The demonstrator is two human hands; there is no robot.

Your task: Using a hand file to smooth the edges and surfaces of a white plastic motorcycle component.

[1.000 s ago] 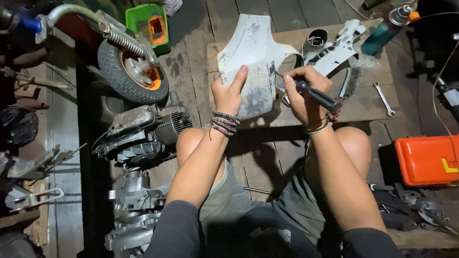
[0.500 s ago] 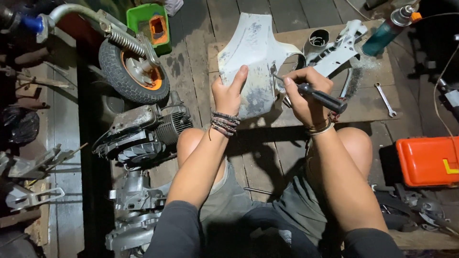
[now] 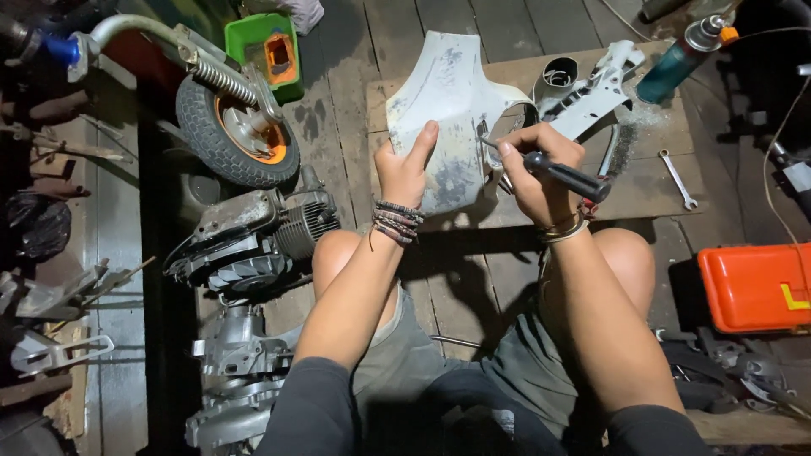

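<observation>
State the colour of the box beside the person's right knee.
The box is bright orange, seen in the head view.

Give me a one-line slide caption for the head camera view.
Left hand steadies a white body panel while right hand works it with a black-handled tool.

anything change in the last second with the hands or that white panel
Nothing visibly changed. The left hand still grips the white panel by its lower edge, and the right hand still holds the black-handled tool with its tip against the panel. The wrench and spray can lie where they were.
</observation>
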